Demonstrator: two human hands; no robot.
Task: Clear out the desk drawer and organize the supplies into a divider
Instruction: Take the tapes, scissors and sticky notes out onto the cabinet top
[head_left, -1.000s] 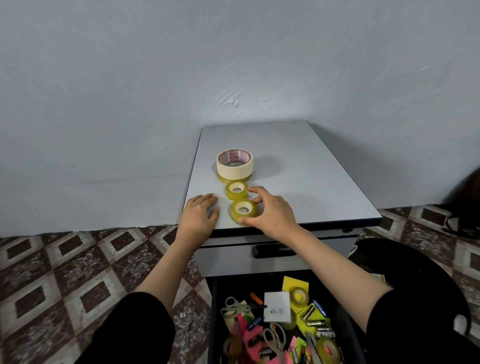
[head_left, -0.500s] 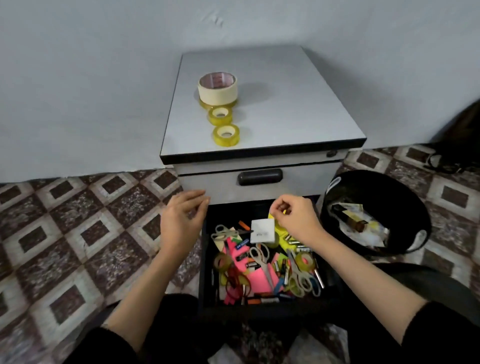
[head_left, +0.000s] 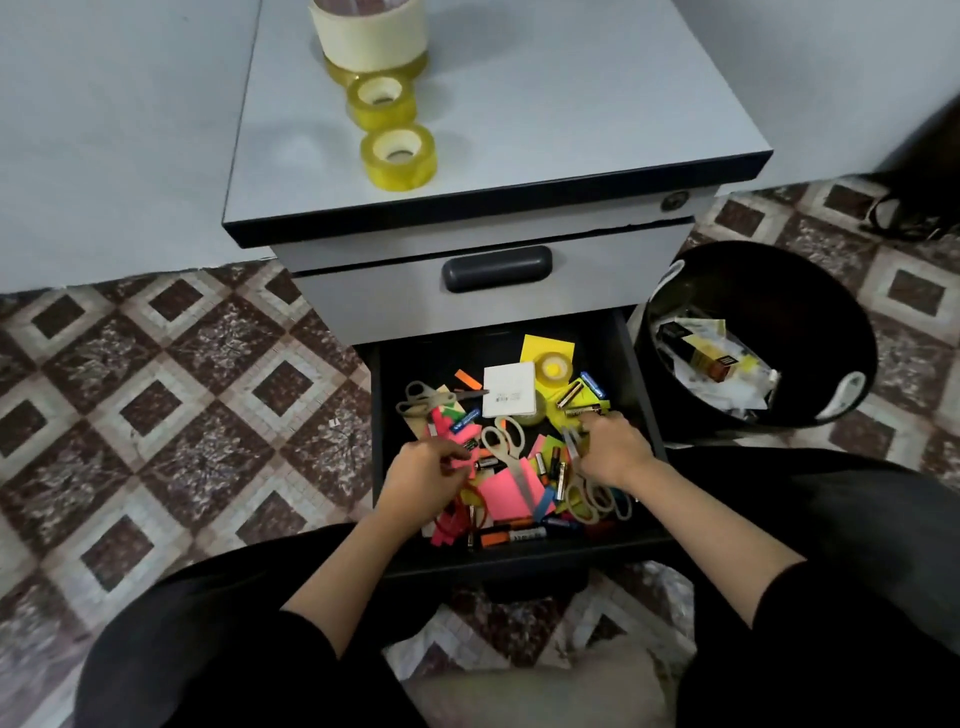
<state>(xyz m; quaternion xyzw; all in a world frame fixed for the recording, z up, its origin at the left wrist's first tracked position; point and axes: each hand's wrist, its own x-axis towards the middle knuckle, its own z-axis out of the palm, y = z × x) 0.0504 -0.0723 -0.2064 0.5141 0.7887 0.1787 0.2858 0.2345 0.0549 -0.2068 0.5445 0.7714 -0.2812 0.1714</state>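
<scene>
Patterned tile floor (head_left: 208, 415), and in the open black metal drawer (head_left: 415, 358) both hands are buried in the jumbled colourful supplies (head_left: 506, 491), left hand (head_left: 428, 475) drawer-left, right hand (head_left: 615, 454) drawer-right, can't tell if either grip holds anything yet, so I'd pull out one kind at a time.

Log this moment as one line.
stage: emptying drawer | left hand: among pink notes | right hand: by batteries | grasps: unclear | tape rolls: on cabinet top

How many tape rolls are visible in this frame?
4: cream roll, far yellow roll and near yellow roll on the cabinet; small roll in the drawer. Others may hide beneath the cream roll or clutter.
</scene>
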